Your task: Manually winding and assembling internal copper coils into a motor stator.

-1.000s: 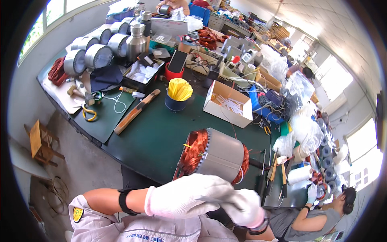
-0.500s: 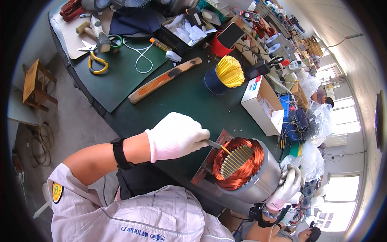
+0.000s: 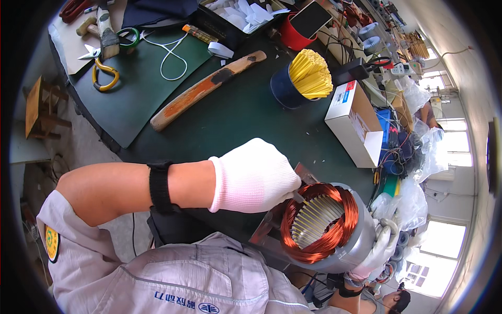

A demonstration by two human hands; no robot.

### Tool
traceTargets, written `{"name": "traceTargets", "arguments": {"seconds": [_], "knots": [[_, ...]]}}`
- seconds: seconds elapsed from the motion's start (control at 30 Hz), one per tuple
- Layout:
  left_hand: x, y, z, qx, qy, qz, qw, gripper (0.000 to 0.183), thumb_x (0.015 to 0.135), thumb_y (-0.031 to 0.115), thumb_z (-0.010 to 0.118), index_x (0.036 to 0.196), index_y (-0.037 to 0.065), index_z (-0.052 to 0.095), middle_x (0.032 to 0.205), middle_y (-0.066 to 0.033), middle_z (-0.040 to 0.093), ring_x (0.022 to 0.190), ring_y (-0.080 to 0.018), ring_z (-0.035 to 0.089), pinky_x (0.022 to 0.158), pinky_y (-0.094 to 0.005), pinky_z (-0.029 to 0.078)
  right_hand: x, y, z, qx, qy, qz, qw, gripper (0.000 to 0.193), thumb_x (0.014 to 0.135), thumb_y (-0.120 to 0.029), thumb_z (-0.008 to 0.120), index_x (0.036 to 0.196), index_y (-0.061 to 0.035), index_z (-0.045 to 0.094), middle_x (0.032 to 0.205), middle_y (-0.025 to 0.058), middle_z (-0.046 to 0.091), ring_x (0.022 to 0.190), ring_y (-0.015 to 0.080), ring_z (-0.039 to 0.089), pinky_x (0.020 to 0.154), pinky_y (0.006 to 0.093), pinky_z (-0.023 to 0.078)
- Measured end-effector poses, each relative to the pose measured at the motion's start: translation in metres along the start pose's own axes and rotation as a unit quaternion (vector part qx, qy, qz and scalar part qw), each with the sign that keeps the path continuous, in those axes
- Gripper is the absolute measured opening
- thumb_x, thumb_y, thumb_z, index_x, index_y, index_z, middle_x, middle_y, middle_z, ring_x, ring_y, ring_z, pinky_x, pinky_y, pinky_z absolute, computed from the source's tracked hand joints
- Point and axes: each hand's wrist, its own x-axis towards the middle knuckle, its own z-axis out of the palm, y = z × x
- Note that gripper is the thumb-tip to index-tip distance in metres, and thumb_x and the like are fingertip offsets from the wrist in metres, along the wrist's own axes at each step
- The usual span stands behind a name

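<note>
A grey cylindrical motor stator point(image 3: 360, 233) lies tilted, its open end toward me, ringed by copper windings point(image 3: 346, 209). Pale slots, several with yellow strips, line its bore point(image 3: 312, 225). My left hand point(image 3: 256, 178), in a white glove, is closed at the upper left rim of the windings. From its fingers pokes the tip of a grey flat tool point(image 3: 298, 198), the rest hidden in the fist. A thin yellow strip point(image 3: 306, 202) shows just beyond that tip. Against the housing's right side, my gloved right hand point(image 3: 379, 248) grips with curled fingers, partly hidden.
Beyond the stator stand a dark cup of yellow strips point(image 3: 289, 89) and a white box point(image 3: 351, 125). A worn wooden stick point(image 3: 204, 94), scissors point(image 3: 106, 76) and a hammer point(image 3: 109, 39) lie farther left. A reddish plate point(image 3: 264, 230) is beside the stator. A person point(image 3: 400, 301) is at lower right.
My left hand has moved right, closer to the windings, and less of the grey tool and yellow strip shows. The whole view has shifted slightly; my right hand stays on the housing.
</note>
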Motion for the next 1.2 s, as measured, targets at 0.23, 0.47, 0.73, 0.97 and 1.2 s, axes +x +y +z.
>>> {"name": "traceTargets", "arguments": {"seconds": [0.23, 0.47, 0.73, 0.97, 1.2], "knots": [[0.008, 0.014, 0.005, 0.033, -0.053, -0.011, 0.998, 0.020, 0.092, 0.027, 0.072, 0.096, 0.008, 0.076, 0.075, -0.0111, 0.073, 0.076, -0.0313, 0.075, 0.068, -0.0405, 0.060, -0.002, -0.006, 0.001, -0.015, -0.002, -0.006, 1.000, 0.020, 0.110, -0.009, 0.046, 0.116, -0.0011, 0.063, 0.111, 0.0049, 0.062, 0.101, 0.0141, 0.057, 0.094, 0.0307, 0.047], [-0.007, 0.010, -0.003, 0.189, 0.014, -0.025, 0.981, 0.019, 0.086, 0.028, 0.078, 0.089, 0.010, 0.073, 0.078, -0.0050, 0.068, 0.081, -0.0260, 0.071, 0.069, -0.0408, 0.055, -0.022, 0.003, -0.006, 0.057, 0.020, -0.030, 0.998, 0.023, 0.109, -0.013, 0.047, 0.119, -0.0006, 0.063, 0.098, 0.0018, 0.055, 0.088, 0.0087, 0.050, 0.080, 0.0239, 0.043], [0.016, 0.049, 0.044, 0.004, 0.089, -0.127, 0.988, 0.037, 0.093, 0.031, 0.073, 0.104, -0.002, 0.061, 0.079, -0.0215, 0.069, 0.077, -0.0406, 0.071, 0.068, -0.0467, 0.057, -0.089, 0.035, 0.003, 0.093, 0.020, -0.034, 0.995, 0.046, 0.114, -0.036, 0.037, 0.131, 0.0024, 0.056, 0.122, 0.0111, 0.062, 0.113, 0.0207, 0.060, 0.102, 0.0365, 0.048], [0.013, 0.049, 0.054, -0.013, 0.076, -0.148, 0.986, 0.030, 0.097, 0.026, 0.068, 0.110, 0.000, 0.060, 0.087, -0.0198, 0.069, 0.082, -0.0389, 0.071, 0.072, -0.0448, 0.057, -0.115, 0.058, 0.013, 0.282, 0.005, -0.011, 0.959, 0.069, 0.111, -0.058, 0.034, 0.135, 0.0042, 0.053, 0.131, 0.0138, 0.061, 0.124, 0.0256, 0.060, 0.109, 0.0404, 0.046], [-0.051, 0.074, 0.045, -0.112, 0.170, 0.051, 0.978, 0.039, 0.089, 0.026, 0.075, 0.116, 0.000, 0.066, 0.107, -0.0177, 0.067, 0.106, -0.0387, 0.065, 0.094, -0.0482, 0.053, -0.132, 0.104, -0.001, 0.247, -0.018, -0.051, 0.968, 0.072, 0.111, -0.057, 0.032, 0.144, 0.0053, 0.050, 0.140, 0.0165, 0.058, 0.129, 0.0269, 0.057, 0.110, 0.0415, 0.044]]}}
